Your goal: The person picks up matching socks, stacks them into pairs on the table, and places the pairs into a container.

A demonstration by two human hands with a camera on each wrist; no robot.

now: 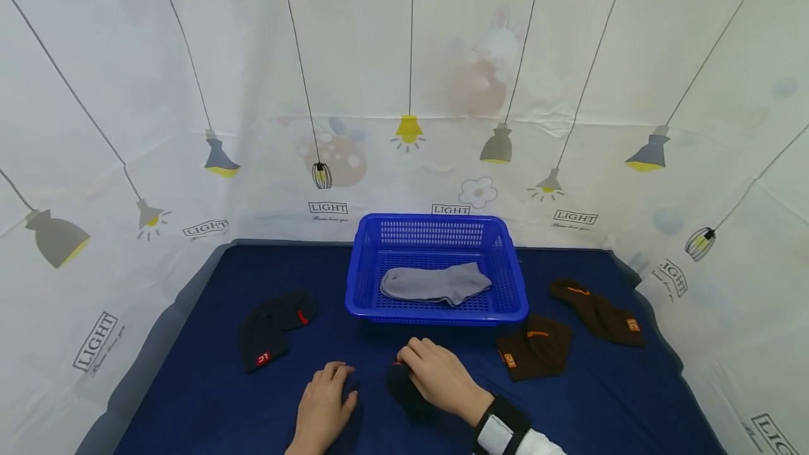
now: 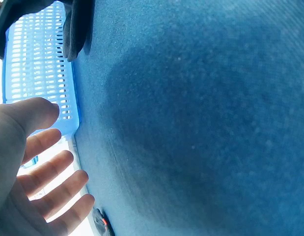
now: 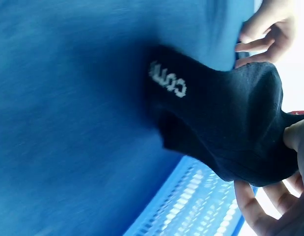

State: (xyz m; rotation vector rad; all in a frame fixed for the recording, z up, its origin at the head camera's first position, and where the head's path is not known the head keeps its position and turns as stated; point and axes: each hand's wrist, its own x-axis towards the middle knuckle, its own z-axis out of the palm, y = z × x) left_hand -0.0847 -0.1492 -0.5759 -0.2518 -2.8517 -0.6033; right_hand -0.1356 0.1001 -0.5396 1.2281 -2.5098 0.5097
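My right hand (image 1: 442, 379) pinches a black sock (image 1: 404, 393) in front of the basket. In the right wrist view the sock (image 3: 225, 115) hangs from the thumb and fingers, white lettering near its far end. My left hand (image 1: 324, 402) is to the left of it, fingers spread and slightly bent, holding nothing. A matching black sock (image 1: 262, 332) with red marks lies folded over at the left. A pair of grey socks (image 1: 436, 284) lies in the blue basket (image 1: 357, 279).
Two brown socks with orange marks, a nearer brown sock (image 1: 550, 350) and a farther brown sock (image 1: 600, 314), lie right of the basket. Dark blue cloth (image 1: 208, 385) covers the table. A white curtain (image 1: 253, 90) printed with lamps stands behind and at both sides.
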